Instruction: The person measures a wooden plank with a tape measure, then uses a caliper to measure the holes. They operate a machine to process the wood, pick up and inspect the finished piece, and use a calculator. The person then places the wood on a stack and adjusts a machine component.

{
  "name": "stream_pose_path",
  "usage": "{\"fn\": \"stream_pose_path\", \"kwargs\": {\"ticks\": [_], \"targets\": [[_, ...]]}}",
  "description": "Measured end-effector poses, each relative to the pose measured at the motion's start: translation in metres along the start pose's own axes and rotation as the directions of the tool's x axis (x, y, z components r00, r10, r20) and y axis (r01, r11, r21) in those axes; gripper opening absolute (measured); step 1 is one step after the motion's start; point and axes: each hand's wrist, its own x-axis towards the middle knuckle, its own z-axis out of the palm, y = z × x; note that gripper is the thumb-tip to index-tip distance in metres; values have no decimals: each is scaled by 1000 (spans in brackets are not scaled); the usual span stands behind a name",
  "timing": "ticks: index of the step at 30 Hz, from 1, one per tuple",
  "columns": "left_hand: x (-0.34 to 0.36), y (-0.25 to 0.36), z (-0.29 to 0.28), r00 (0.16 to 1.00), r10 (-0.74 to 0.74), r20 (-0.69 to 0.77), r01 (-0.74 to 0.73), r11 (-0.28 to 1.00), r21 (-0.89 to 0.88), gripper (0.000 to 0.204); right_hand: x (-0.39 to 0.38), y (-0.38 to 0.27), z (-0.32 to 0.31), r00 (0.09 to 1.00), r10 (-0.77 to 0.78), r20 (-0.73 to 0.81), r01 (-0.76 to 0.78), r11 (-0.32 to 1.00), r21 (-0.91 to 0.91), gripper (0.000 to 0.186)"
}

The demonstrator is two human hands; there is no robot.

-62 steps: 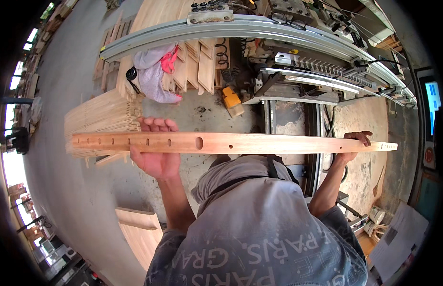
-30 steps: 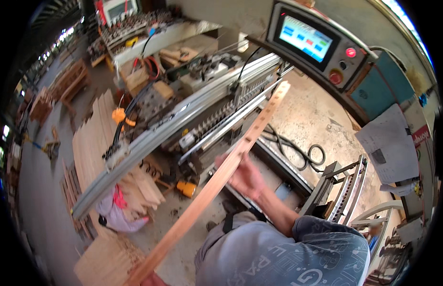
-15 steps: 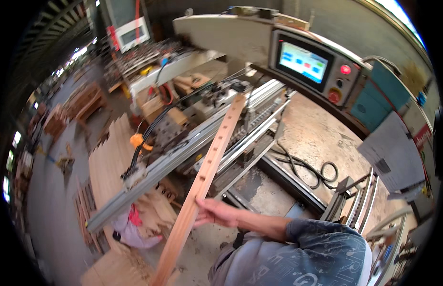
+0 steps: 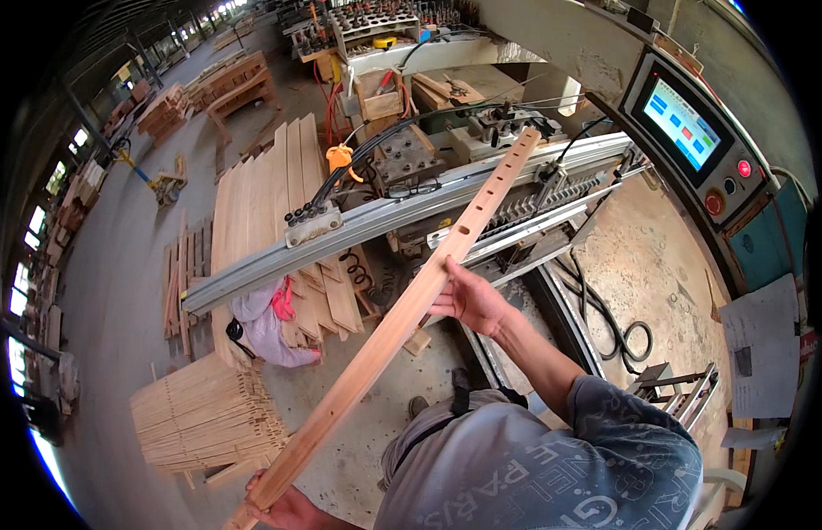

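Long pale wooden slat (image 4: 402, 309), drilled with a row of round holes and a slot, ran from 7 o'clock at the bottom edge up toward 1 o'clock, its far end lying over the grey metal rails of a drilling machine (image 4: 411, 212). The right hand (image 4: 471, 299) gripped it near the middle, fingers curled round the edge and thumb laid along the side. The left hand (image 4: 283, 511), at 6 o'clock and partly cut off by the frame, held the near end, fingers wrapped under the wood as far as could be seen.

Judged from that grip, the far end could have snagged the black cables (image 4: 384, 146) or the clamps on the rail, since the slat was long and steered only from its lower half. A loose hold at the near end might have let the smooth planed wood twist or slide.

Stacks of similar light boards (image 4: 270, 177) lay fanned out at 11 o'clock behind the rail, with a bundle of shorter slats (image 4: 203, 415) on the dusty concrete floor (image 4: 119, 265) at 8 o'clock. A control panel with a bright screen (image 4: 685, 124) and red buttons stood at 2 o'clock.
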Motion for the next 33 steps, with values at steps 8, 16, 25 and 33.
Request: {"fn": "stream_pose_path", "kwargs": {"ticks": [8, 16, 25, 33], "targets": [[13, -14, 80, 982, 154, -111, -160, 986, -47, 35, -7, -14, 16, 991, -82, 110, 75, 995, 71, 75], [10, 13, 66, 975, 175, -138, -206, 945, -255, 31, -25, -9, 39, 915, -150, 374, 138, 989, 61, 69], [-7, 35, 7, 963, 198, -182, -253, 894, -369, 39, -42, 19, 79, 926, -19, 376, 20, 1000, 2, 74], [-16, 65, -50, 964, 111, -243, -220, 846, -486, 44, -59, 55, 110, 915, 22, 404, 30, 992, -123, 67]]}}
